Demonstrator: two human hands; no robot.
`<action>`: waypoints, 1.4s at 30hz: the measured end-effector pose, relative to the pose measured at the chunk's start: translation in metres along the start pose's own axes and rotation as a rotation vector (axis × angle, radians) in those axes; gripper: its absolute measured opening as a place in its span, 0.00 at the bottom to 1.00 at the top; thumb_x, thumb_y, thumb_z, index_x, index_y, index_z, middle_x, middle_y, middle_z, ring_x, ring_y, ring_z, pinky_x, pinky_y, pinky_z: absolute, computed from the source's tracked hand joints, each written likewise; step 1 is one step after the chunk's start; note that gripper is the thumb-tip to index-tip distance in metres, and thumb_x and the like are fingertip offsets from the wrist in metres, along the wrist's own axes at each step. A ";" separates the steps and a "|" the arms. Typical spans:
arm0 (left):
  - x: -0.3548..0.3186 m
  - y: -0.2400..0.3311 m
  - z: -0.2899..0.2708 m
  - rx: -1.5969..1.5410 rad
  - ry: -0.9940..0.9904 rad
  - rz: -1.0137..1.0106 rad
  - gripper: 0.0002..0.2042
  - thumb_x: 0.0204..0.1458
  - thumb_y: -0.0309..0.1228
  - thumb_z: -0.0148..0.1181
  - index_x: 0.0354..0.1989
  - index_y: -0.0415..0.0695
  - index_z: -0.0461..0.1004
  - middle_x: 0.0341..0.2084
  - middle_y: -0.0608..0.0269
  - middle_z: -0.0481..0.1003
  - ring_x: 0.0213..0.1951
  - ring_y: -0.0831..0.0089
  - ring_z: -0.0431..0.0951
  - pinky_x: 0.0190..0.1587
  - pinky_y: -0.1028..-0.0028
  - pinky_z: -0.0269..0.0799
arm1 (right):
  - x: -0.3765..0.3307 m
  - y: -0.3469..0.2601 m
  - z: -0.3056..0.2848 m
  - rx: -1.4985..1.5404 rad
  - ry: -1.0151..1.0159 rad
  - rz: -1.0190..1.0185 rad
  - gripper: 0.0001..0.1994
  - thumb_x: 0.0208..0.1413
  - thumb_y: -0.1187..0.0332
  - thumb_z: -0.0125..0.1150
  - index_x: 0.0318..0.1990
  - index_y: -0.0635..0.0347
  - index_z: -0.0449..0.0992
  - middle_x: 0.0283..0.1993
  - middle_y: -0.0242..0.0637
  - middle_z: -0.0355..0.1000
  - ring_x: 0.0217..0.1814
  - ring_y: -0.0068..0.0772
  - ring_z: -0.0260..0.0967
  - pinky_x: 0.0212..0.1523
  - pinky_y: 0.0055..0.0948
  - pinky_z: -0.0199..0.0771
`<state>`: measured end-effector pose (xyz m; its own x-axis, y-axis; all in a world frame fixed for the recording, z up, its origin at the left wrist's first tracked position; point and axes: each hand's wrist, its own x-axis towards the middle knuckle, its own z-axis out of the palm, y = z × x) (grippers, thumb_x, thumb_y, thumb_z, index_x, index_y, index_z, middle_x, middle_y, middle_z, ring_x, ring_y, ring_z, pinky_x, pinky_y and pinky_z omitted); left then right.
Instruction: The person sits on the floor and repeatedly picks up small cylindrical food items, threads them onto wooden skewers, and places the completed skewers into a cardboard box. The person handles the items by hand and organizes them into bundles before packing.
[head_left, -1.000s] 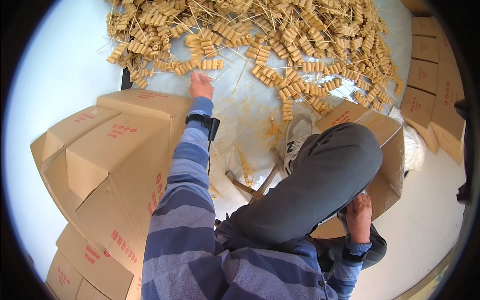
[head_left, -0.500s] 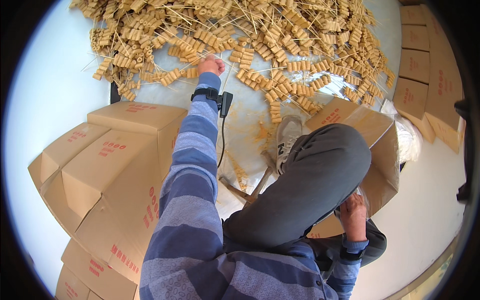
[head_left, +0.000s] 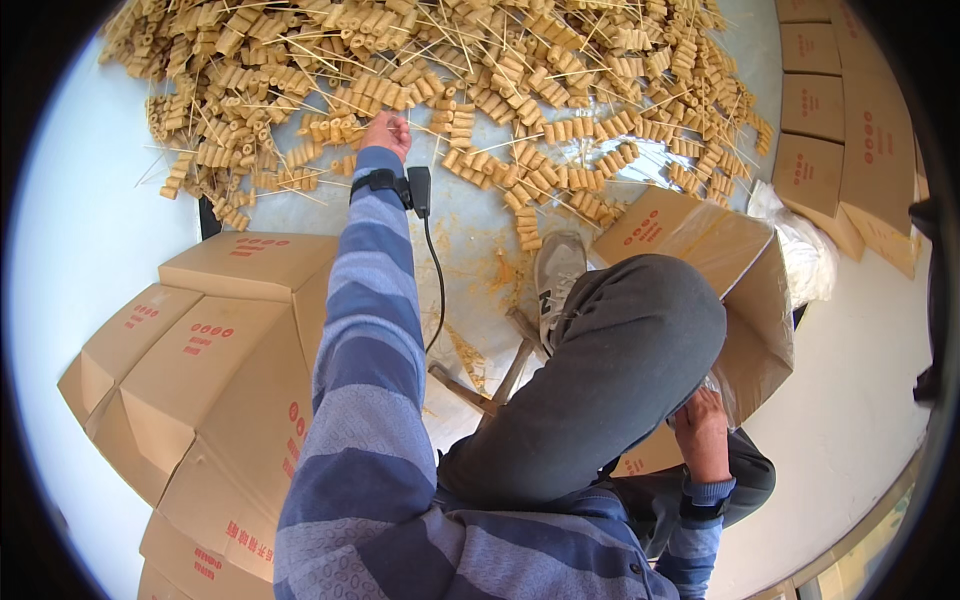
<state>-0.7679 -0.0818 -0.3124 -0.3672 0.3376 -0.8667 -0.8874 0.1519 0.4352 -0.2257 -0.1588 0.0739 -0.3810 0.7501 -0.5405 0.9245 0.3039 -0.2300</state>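
Observation:
A big heap of tan, ridged tube-shaped food pieces on thin wooden sticks [head_left: 460,125] spreads over the far part of the surface. My left hand [head_left: 386,132] reaches to its near edge, with curled fingers pinching the thin stick of one skewer. Beside my right thigh, my right hand [head_left: 703,430] is closed on the edge of a clear plastic bag [head_left: 722,395]. That bag lines an open cardboard box [head_left: 765,330] lying tilted behind my knee. My leg hides part of the box, and its inside shows only partly.
Closed cardboard boxes [head_left: 215,340] stand stacked at my left. More boxes [head_left: 810,110] line the far right, with a white plastic bundle [head_left: 800,245] near them. My shoe [head_left: 557,280] rests by the heap, next to wooden stool legs [head_left: 505,375]. Crumbs [head_left: 500,270] litter the surface.
The whole view has shifted slightly, moving the heap and boxes. My left hand has moved a little left along the heap's near edge; my right hand stays at the plastic bag.

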 end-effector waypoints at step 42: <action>-0.545 -0.039 0.003 0.786 -1.050 -0.208 0.16 0.67 0.34 0.46 0.56 0.37 0.72 0.30 0.63 0.78 0.27 0.79 0.75 0.31 0.81 0.71 | -0.018 -0.170 -0.047 1.742 0.141 -0.020 0.19 0.73 0.57 0.45 0.54 0.64 0.72 0.51 0.43 0.76 0.51 0.33 0.76 0.55 0.33 0.75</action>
<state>-0.5321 -0.2686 0.1442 0.4587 0.7415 -0.4896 -0.3735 0.6609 0.6510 -0.3753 -0.1959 0.1610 -0.3006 0.8242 -0.4800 -0.2039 -0.5471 -0.8118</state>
